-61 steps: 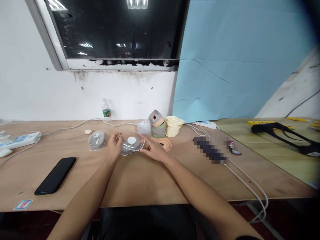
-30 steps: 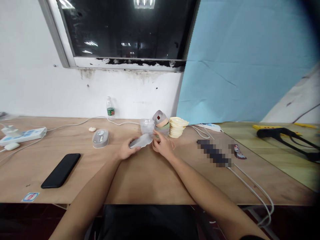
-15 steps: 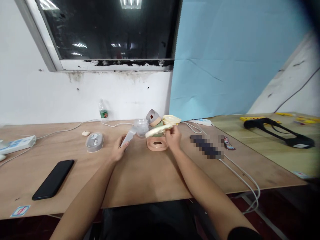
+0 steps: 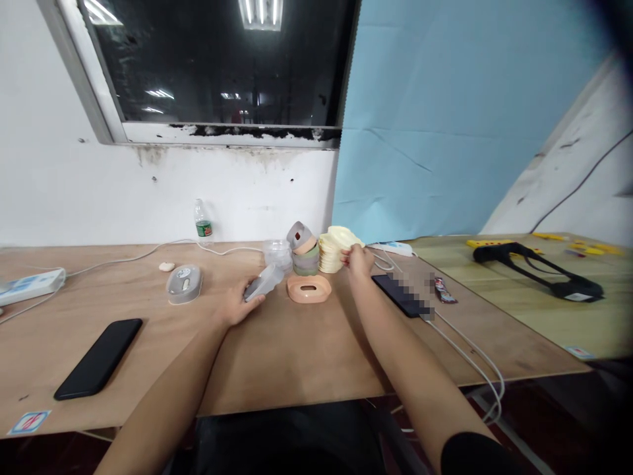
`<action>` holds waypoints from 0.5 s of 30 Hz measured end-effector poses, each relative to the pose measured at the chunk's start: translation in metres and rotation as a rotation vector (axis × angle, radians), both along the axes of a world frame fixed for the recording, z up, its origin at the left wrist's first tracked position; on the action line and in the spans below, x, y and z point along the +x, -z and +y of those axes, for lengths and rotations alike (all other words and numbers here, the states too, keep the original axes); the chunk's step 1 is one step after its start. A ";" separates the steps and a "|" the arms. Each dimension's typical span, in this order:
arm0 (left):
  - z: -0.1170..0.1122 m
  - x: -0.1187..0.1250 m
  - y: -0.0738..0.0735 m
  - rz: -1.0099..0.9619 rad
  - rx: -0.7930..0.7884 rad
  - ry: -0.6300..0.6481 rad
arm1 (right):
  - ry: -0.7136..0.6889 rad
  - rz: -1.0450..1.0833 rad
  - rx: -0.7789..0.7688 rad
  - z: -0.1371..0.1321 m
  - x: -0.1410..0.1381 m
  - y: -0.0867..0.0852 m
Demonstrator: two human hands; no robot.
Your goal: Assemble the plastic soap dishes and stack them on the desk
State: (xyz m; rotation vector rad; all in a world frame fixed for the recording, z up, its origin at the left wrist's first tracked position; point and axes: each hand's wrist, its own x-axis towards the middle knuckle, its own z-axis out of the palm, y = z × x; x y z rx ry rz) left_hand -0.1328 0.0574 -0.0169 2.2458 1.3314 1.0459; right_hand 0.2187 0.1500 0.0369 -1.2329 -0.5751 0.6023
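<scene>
My left hand (image 4: 236,303) is closed round a translucent grey plastic box (image 4: 267,280), which it holds tilted above the table. My right hand (image 4: 360,261) pinches the edge of a pale yellow plastic dish (image 4: 341,235) that lies on top of a stack of similar yellow dishes (image 4: 328,258). Between the hands, a peach-coloured oval plastic piece with a slot (image 4: 322,290) rests on the table. Behind it rises a pile of grey, peach and green plastic pieces (image 4: 306,261), the top one leaning. Clear plastic containers (image 4: 277,249) stand left of that pile.
At the left are a finished-looking grey box (image 4: 184,282), a small cream-coloured piece (image 4: 167,266), a black phone (image 4: 99,359) and a power strip (image 4: 37,285). A bottle (image 4: 202,221) stands by the wall. Right are a dark phone (image 4: 398,293), cables, a wrapper (image 4: 445,290) and a black frame (image 4: 539,267).
My right hand has carried the yellow dish back and right, onto the yellow stack. My left hand has turned the grey box and brought it slightly right. The view has shifted a little.
</scene>
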 end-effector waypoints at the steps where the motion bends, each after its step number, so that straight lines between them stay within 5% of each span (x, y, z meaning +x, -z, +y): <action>1: 0.000 -0.001 0.000 0.006 -0.004 -0.001 | -0.017 -0.021 -0.001 0.004 -0.001 -0.002; 5: 0.000 -0.001 0.000 0.014 -0.013 -0.007 | -0.034 -0.161 0.045 0.005 -0.007 0.000; 9: -0.004 0.004 -0.003 -0.026 -0.058 0.031 | -0.127 -0.388 0.135 -0.023 -0.023 0.016; 15: -0.012 0.013 -0.010 -0.089 -0.107 0.164 | -0.768 -0.852 0.221 -0.082 -0.074 0.027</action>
